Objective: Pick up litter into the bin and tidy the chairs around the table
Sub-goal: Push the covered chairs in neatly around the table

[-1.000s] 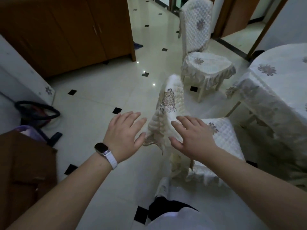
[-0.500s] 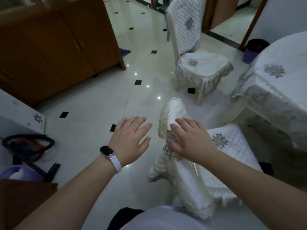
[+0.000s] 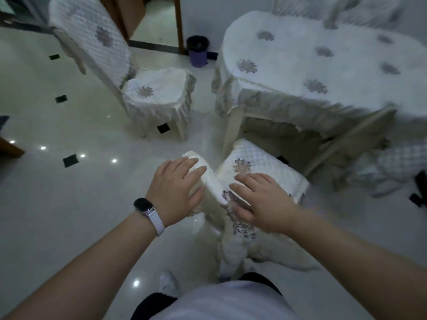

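Observation:
A chair [image 3: 261, 162] in a white quilted cover stands right in front of me, its seat partly under the table [image 3: 312, 72]. Both hands grip the top of its backrest: my left hand [image 3: 178, 188] on the left end, my right hand [image 3: 258, 199] on the right side over the flower print. The table wears a white cloth with purple flowers. A second covered chair [image 3: 147, 88] stands apart at the upper left, its seat turned toward the table's corner. A purple bin [image 3: 197, 51] with a dark liner sits on the floor by the door frame.
Glossy white floor with small black tiles spreads to the left. Another covered chair [image 3: 360, 8] shows behind the table. Crumpled cloth [image 3: 388, 172] and a dark object [image 3: 419, 192] lie on the floor at the right. A wooden cabinet corner [image 3: 9, 148] shows at the left edge.
My left hand has closed onto the backrest, joining the right. The chair has swung round and slid toward the table, its seat now partly beneath the cloth. My view has turned right.

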Demonstrator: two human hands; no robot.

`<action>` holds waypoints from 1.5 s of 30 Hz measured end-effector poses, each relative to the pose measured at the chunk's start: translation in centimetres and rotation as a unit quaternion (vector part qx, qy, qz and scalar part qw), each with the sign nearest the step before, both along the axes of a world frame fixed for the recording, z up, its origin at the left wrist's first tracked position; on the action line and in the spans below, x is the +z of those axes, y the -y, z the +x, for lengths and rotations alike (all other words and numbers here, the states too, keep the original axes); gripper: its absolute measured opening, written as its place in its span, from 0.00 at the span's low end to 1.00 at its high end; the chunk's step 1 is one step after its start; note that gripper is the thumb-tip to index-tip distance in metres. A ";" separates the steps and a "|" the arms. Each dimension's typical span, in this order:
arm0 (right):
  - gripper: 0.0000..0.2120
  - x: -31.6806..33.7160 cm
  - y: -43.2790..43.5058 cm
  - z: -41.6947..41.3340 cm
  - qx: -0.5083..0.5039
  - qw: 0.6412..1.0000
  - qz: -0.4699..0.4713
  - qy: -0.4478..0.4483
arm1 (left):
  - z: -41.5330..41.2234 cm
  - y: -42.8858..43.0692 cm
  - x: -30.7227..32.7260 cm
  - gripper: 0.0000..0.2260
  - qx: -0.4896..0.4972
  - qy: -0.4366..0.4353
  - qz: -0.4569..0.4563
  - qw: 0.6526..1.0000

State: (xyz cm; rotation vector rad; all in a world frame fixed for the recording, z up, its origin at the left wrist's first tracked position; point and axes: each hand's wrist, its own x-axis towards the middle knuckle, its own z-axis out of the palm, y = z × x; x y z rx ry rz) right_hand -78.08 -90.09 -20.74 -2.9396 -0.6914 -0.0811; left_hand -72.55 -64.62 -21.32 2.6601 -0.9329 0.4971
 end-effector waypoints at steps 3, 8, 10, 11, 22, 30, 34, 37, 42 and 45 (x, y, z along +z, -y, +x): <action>0.20 0.7 -1.5 -2.3 -0.080 0.997 -0.011 -0.006 | 2.0 -0.6 0.1 0.16 -0.066 -0.014 -0.011 0.998; 0.21 0.5 -2.5 -6.8 -0.231 0.973 -0.022 -0.006 | 2.5 0.5 0.3 0.19 -0.202 -0.080 -0.010 0.976; 0.22 0.5 -2.7 -8.6 -0.282 0.959 -0.019 -0.004 | 2.8 1.0 0.1 0.19 -0.250 -0.091 0.014 0.964; 0.22 0.6 -2.9 -9.4 -0.303 0.953 -0.017 0.000 | 2.9 1.3 0.0 0.19 -0.262 -0.095 0.023 0.960; 0.27 -1.9 -3.1 -11.9 -0.383 0.923 0.018 -0.011 | 3.7 1.7 -2.4 0.23 -0.284 -0.142 0.077 0.945; 0.19 -3.9 -0.5 -10.1 -0.347 0.937 0.037 -0.014 | 4.6 3.2 -2.9 0.22 -0.269 -0.121 0.131 0.946; 0.18 -4.0 0.6 -9.7 -0.309 0.950 0.048 -0.002 | 4.7 3.6 -3.0 0.21 -0.268 -0.112 0.145 0.946; 0.19 -4.0 1.6 -9.3 -0.294 0.954 0.057 -0.003 | 5.0 4.2 -2.7 0.22 -0.267 -0.108 0.144 0.947; 0.18 -3.1 4.1 -8.4 -0.306 0.950 0.068 0.016 | 6.0 6.5 -1.4 0.26 -0.265 -0.093 0.128 0.951; 0.17 -2.5 5.9 -7.8 -0.327 0.941 0.080 0.022 | 6.7 8.5 -1.0 0.24 -0.256 -0.095 0.109 0.956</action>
